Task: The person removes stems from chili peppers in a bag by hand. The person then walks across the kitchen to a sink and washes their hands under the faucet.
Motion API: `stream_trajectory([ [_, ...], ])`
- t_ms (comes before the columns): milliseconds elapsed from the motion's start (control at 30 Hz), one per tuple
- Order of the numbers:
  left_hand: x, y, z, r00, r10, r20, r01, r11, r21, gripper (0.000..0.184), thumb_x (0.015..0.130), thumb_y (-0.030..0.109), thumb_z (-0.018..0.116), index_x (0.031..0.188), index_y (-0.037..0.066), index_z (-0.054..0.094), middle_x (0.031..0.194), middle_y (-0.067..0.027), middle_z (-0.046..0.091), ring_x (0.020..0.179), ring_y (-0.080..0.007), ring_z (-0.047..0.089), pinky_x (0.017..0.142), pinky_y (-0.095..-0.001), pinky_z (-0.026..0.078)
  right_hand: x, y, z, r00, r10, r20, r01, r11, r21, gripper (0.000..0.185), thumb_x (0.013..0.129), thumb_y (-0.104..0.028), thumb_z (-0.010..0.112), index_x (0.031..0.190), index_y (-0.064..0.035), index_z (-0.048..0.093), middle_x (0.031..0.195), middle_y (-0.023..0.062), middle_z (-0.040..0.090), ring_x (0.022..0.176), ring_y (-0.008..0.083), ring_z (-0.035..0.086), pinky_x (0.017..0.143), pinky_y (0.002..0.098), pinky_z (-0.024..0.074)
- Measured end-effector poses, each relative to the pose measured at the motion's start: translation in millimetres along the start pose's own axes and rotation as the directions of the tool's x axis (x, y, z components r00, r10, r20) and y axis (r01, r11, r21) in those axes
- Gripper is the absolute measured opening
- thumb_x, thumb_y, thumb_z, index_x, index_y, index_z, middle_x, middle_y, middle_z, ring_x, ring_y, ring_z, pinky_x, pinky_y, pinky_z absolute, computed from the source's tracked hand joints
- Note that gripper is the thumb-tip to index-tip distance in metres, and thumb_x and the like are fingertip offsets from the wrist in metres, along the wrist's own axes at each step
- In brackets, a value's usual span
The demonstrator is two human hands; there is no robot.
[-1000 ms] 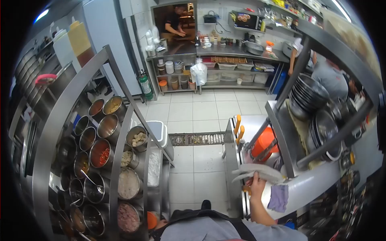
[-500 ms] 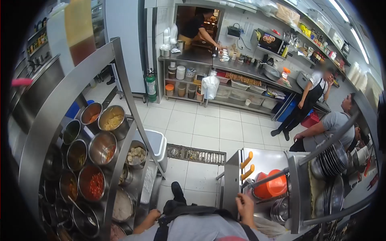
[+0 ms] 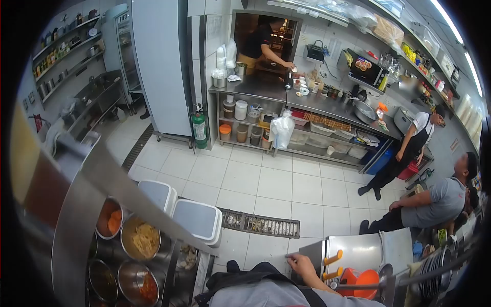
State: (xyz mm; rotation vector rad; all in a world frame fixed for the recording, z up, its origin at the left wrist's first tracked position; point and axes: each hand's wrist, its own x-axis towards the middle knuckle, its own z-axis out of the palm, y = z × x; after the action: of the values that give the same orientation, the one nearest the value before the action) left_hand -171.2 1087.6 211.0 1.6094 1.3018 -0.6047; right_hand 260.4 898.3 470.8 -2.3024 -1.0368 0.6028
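Observation:
My right hand [image 3: 303, 268] is beside the left edge of a steel counter [image 3: 358, 244]. Its fingers are loosely bent and slightly apart, with nothing visible in them; whether they touch the edge I cannot tell. Two orange-yellow handles [image 3: 333, 257] and an orange plastic container [image 3: 366, 282] are just to its right. My left hand is out of sight. On my left side, a steel rack holds metal pots, including one with pale yellow strips [image 3: 144, 239], one with orange pieces [image 3: 114, 222] and one with red-orange food [image 3: 148, 287].
Lidded white bins [image 3: 198, 221] stand past the rack, beside a floor drain [image 3: 260, 223]. Two people stand at right: one in a dark apron [image 3: 404, 146], one in a grey shirt [image 3: 434, 202]. Another person reaches through the hatch [image 3: 258, 43]. A fire extinguisher [image 3: 199, 130] stands by the fridge.
My view has moved forward along the rack, and most pots have slid down or out of sight. My left hand has left the view. The hatch person's arm has lifted slightly.

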Motion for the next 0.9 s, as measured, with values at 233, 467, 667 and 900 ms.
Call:
stream_trajectory([
  [233,13,17,-28,0.997,-0.071,0.039,0.069,0.996,0.052,0.041,0.078,0.042,0.061,0.091,0.005,0.072,0.094,-0.0193,0.068,0.091,-0.0337,0.065,0.079,-0.0408,0.051,97,23,17,0.973,0.028,0.227,0.002,0.991,-0.132,0.030,0.085,-0.030,0.062,0.099,-0.0041,0.068,0.089,0.0169,0.069,0.082,0.0343,0.066,0.075,0.0398,0.0519],
  [467,48,113,-46,0.983,0.032,-0.181,-0.018,0.997,0.077,0.047,0.079,0.048,0.058,0.089,0.004,0.072,0.096,-0.0215,0.067,0.093,-0.0363,0.064,0.082,-0.0422,0.049,264,82,1,0.988,-0.087,0.127,0.104,0.985,-0.135,0.022,0.079,-0.023,0.064,0.088,-0.0037,0.071,0.080,0.0189,0.068,0.074,0.0337,0.067,0.069,0.0397,0.0531],
  [667,44,221,-98,0.892,-0.047,-0.450,-0.032,0.985,-0.168,0.033,0.076,0.031,0.058,0.098,0.007,0.068,0.085,-0.0185,0.068,0.086,-0.0343,0.066,0.074,-0.0419,0.052,319,133,16,0.965,-0.028,0.262,0.135,0.905,-0.402,0.023,0.075,-0.022,0.063,0.088,-0.0051,0.072,0.080,0.0184,0.068,0.078,0.0353,0.066,0.073,0.0429,0.0527],
  [900,-27,178,-58,0.969,-0.182,-0.168,0.182,0.983,-0.018,0.035,0.079,0.030,0.058,0.101,0.004,0.066,0.091,-0.0166,0.069,0.085,-0.0260,0.068,0.069,-0.0394,0.054,325,135,36,0.877,-0.114,0.467,0.257,0.932,-0.256,0.022,0.076,-0.018,0.058,0.077,-0.0003,0.070,0.074,0.0237,0.065,0.071,0.0394,0.064,0.071,0.0462,0.0522],
])
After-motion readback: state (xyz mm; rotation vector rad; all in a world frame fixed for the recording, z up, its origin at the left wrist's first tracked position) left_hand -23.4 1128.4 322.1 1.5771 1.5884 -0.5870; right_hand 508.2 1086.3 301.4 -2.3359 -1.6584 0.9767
